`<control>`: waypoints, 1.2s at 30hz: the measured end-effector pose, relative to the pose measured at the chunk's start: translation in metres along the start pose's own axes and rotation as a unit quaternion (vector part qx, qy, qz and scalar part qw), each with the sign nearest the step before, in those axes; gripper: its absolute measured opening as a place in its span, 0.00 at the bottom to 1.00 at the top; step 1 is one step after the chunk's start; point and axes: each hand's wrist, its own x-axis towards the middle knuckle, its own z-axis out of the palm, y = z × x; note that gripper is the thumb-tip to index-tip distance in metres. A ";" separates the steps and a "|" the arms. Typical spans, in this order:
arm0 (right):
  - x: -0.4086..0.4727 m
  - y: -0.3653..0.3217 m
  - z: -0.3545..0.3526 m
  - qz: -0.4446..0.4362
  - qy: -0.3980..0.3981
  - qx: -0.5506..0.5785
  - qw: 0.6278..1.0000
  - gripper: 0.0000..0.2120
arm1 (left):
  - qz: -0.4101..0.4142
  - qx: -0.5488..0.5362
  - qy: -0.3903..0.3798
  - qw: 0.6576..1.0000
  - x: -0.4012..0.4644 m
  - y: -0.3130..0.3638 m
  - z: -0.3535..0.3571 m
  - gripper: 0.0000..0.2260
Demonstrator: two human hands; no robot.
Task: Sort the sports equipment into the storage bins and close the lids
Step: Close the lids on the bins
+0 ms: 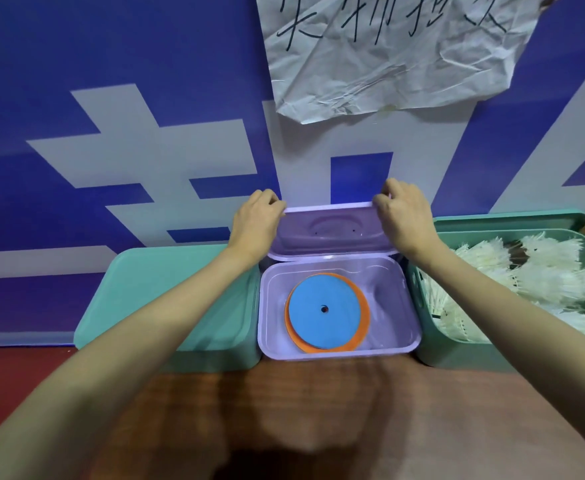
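Observation:
A purple bin [402,344] stands open in the middle of the table. Inside it a blue disc [322,310] lies on an orange disc [362,327]. The purple lid [329,230] stands raised at the back of the bin. My left hand [256,220] grips the lid's upper left corner and my right hand [405,213] grips its upper right corner. To the left a green bin [166,292] has its lid down. To the right an open green bin [457,355] holds several white shuttlecocks [540,278], its lid [512,220] leaning behind it.
The bins sit in a row on a brown wooden table [318,410], against a blue and white banner wall [111,133]. A crumpled white paper sheet [388,53] with handwriting hangs on the wall above.

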 end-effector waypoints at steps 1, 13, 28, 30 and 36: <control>-0.002 -0.001 -0.007 0.010 0.014 0.003 1.000 0.12 | 0.001 -0.016 0.013 1.000 -0.004 0.003 -0.008 0.05; -0.079 -0.020 -0.029 0.040 -0.051 0.075 0.995 0.03 | -0.023 -0.130 -0.084 0.988 -0.097 0.029 -0.030 0.06; -0.088 -0.036 -0.043 -0.028 -0.131 0.060 0.989 0.07 | -0.052 -0.160 -0.157 0.973 -0.118 0.036 -0.001 0.17; -0.086 -0.034 -0.037 -0.021 -0.162 0.065 0.984 0.05 | -0.050 -0.153 -0.175 0.971 -0.118 0.033 0.004 0.18; -0.087 -0.032 -0.030 -0.009 -0.181 0.092 0.979 0.03 | -0.055 -0.181 -0.180 0.965 -0.130 0.031 0.019 0.18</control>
